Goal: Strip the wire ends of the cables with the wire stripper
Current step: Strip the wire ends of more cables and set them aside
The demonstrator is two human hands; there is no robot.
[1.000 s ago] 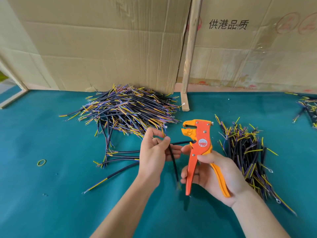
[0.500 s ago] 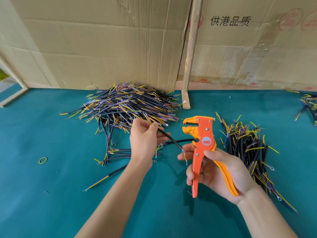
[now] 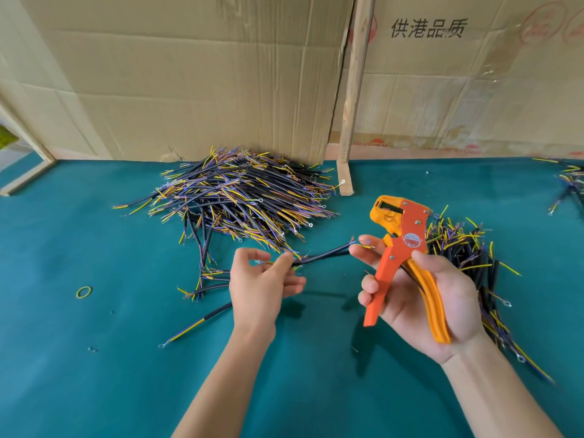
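blurred cable [image 3: 322, 257] tips between hands

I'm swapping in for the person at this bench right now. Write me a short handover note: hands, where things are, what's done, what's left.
Left hand: pinches one end of a black cable, held above the table.
Right hand: grips the orange wire stripper upright; its fingertips touch the cable's other end, where thin coloured wires show.
The cable is not in the stripper's mouth.
Big pile of cables lies at the back by the cardboard; a second pile lies right of the stripper; loose cables lie left.
Which pile is finished cannot be told.
Left: feed this cable's end into the stripper, squeeze, then continue through the cables.
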